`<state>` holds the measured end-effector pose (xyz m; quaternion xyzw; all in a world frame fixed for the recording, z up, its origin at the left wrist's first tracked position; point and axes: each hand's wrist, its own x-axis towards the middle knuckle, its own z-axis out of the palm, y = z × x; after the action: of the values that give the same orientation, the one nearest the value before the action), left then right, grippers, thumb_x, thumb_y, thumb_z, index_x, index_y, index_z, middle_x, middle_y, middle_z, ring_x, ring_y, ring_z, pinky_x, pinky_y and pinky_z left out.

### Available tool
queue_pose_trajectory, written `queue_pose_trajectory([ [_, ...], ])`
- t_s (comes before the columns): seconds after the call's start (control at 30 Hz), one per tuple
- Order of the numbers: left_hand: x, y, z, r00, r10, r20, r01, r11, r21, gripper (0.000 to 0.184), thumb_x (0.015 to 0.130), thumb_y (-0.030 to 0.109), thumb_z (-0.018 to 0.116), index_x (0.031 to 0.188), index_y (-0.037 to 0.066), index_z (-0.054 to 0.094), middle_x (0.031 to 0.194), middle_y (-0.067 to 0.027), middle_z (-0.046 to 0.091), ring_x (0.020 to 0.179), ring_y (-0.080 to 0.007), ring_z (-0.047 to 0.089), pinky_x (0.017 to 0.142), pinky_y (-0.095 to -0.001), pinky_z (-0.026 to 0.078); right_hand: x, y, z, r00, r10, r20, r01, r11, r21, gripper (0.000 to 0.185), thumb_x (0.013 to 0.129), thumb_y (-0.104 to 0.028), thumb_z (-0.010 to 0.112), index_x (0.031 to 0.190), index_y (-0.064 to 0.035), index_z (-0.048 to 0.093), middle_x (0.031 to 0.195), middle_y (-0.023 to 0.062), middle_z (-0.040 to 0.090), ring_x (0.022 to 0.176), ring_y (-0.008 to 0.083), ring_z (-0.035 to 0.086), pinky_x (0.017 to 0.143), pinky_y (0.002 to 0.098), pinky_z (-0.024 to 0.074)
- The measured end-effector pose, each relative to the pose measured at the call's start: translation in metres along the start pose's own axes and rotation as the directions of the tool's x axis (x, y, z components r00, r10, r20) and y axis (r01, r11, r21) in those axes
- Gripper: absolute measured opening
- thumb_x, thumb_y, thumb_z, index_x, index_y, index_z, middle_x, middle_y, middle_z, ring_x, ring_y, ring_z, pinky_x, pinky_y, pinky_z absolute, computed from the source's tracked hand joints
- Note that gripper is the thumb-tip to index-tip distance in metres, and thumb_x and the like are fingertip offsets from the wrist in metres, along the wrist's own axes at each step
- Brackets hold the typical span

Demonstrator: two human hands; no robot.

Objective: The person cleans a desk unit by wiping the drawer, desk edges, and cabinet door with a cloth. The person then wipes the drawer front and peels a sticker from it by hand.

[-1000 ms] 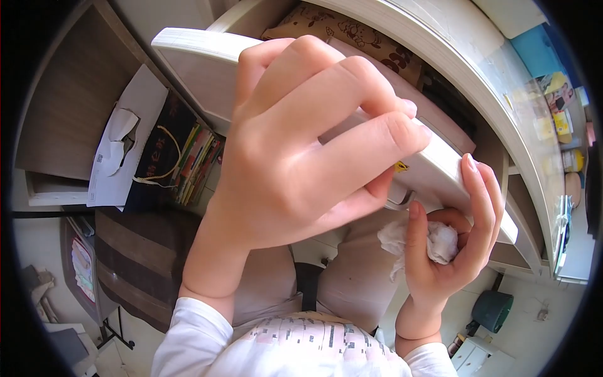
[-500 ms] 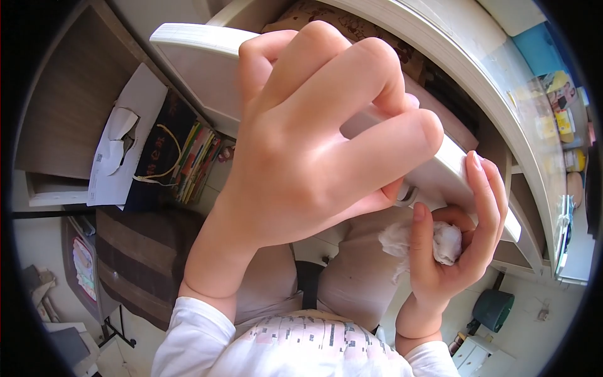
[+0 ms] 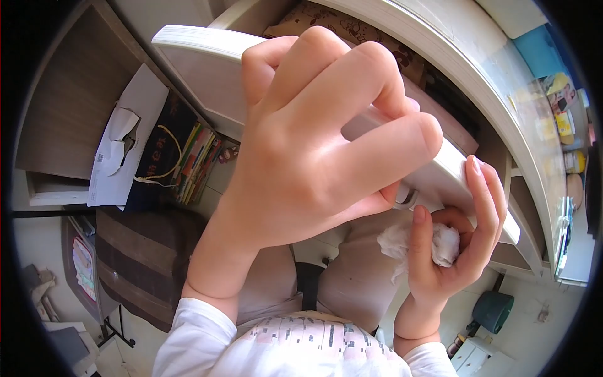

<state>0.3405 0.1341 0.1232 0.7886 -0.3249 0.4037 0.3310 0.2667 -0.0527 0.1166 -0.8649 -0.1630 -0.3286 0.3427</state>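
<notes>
An open drawer shows its white front (image 3: 207, 75) slanting across the view, its handle (image 3: 407, 196) partly hidden behind my fingers. My left hand (image 3: 308, 138) is large in the middle, in front of the drawer front. Its fingers are bent and the thumb lies tucked under the index finger; whatever they pinch, if anything, is hidden. On the right, my right hand (image 3: 449, 251) keeps a crumpled white tissue (image 3: 446, 244) in its curled palm. Its upper fingertips rest at the drawer front's top edge, and a loose part of the tissue hangs out past the thumb.
Patterned cloth-like material (image 3: 314, 22) lies inside the drawer. The desktop edge (image 3: 477, 56) curves above it. At left stand a dark paper bag (image 3: 151, 157) and upright books (image 3: 195, 160), with a brown striped seat (image 3: 141, 257) below. My legs are under the drawer.
My left hand has shifted very slightly down, with its finger pose about the same. My right hand and the tissue have hardly moved.
</notes>
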Motion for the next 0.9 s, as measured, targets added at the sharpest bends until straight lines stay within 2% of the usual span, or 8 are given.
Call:
queue_pose_trajectory([
  [0.3,-0.006,-0.006,0.007,0.993,0.066,-0.101,-0.069,0.997,-0.032,0.053,0.04,0.015,0.088,0.09,0.019,0.072,0.096,0.0008,0.066,0.088,-0.0231,0.06,0.078,-0.0347,0.051,0.0,0.004,0.003,0.999,-0.033,-0.018,0.034,0.999,0.013,0.062,0.075,0.009,0.071,0.134,0.0017,0.054,0.134,0.0213,0.048,0.1,0.0197,0.063,0.059,0.0213,0.0541],
  [0.37,-0.009,-0.01,0.007,0.986,0.077,-0.149,-0.098,0.986,-0.135,0.056,0.045,0.019,0.093,0.096,0.02,0.07,0.103,-0.0033,0.064,0.096,-0.0284,0.063,0.08,-0.0388,0.054,-0.001,0.005,0.004,0.999,-0.046,-0.025,0.047,0.999,0.018,0.062,0.075,0.009,0.071,0.134,0.0019,0.053,0.134,0.0215,0.048,0.099,0.019,0.063,0.059,0.0209,0.0537],
  [0.4,-0.014,-0.02,0.005,0.967,0.199,-0.162,-0.213,0.974,-0.076,0.059,0.049,0.022,0.096,0.101,0.021,0.068,0.111,-0.0056,0.06,0.1,-0.034,0.064,0.083,-0.0435,0.055,-0.001,0.005,0.003,0.999,-0.047,-0.026,0.048,0.999,0.019,0.062,0.075,0.009,0.071,0.134,0.0019,0.053,0.134,0.0215,0.048,0.099,0.019,0.063,0.059,0.0209,0.0537],
  [0.43,-0.018,-0.016,0.011,0.954,0.181,-0.241,-0.199,0.979,-0.053,0.048,0.052,0.023,0.096,0.092,0.022,0.07,0.111,-0.0029,0.055,0.109,-0.035,0.059,0.091,-0.046,0.052,-0.002,0.004,0.002,0.999,-0.045,-0.02,0.045,0.999,0.009,0.062,0.076,0.009,0.07,0.135,0.0021,0.053,0.134,0.0217,0.048,0.099,0.0188,0.063,0.059,0.0208,0.0535],
  [0.5,-0.028,0.0,0.006,0.978,0.106,-0.182,-0.089,0.991,0.1,0.038,0.053,0.024,0.095,0.084,0.024,0.074,0.107,0.0004,0.051,0.117,-0.0322,0.05,0.097,-0.0427,0.047,-0.002,0.004,0.003,0.999,-0.043,-0.015,0.043,0.999,0.002,0.062,0.076,0.009,0.07,0.135,0.0022,0.053,0.134,0.0218,0.048,0.099,0.0186,0.063,0.059,0.0206,0.0534],
  [0.53,-0.033,0.008,0.007,0.978,0.107,-0.181,-0.089,0.991,0.102,0.038,0.053,0.024,0.095,0.084,0.024,0.074,0.107,0.0004,0.051,0.117,-0.0322,0.05,0.097,-0.0427,0.047,-0.002,0.004,0.004,0.999,-0.047,-0.024,0.047,0.999,0.001,0.062,0.076,0.009,0.07,0.135,0.0022,0.053,0.134,0.0218,0.048,0.097,0.0183,0.063,0.059,0.0206,0.0532],
  [0.6,-0.039,0.022,0.012,0.972,-0.074,-0.222,0.117,0.976,0.184,0.032,0.053,0.024,0.095,0.079,0.026,0.077,0.104,0.0022,0.049,0.118,-0.029,0.045,0.1,-0.0379,0.042,-0.002,0.004,0.005,0.998,-0.052,-0.036,0.052,0.999,0.003,0.061,0.076,0.009,0.07,0.135,0.0023,0.053,0.134,0.0219,0.048,0.096,0.0179,0.064,0.059,0.0205,0.053],
  [0.9,-0.041,0.039,0.014,0.973,-0.158,-0.167,0.192,0.957,0.215,0.029,0.057,0.018,0.091,0.083,0.022,0.079,0.093,0.0028,0.049,0.107,-0.0268,0.047,0.092,-0.0347,0.042,-0.001,0.006,0.001,0.997,-0.078,-0.007,0.078,0.996,-0.038,0.059,0.077,0.007,0.07,0.134,0.0019,0.054,0.134,0.0219,0.048,0.092,0.0156,0.061,0.056,0.0202,0.0495],
])
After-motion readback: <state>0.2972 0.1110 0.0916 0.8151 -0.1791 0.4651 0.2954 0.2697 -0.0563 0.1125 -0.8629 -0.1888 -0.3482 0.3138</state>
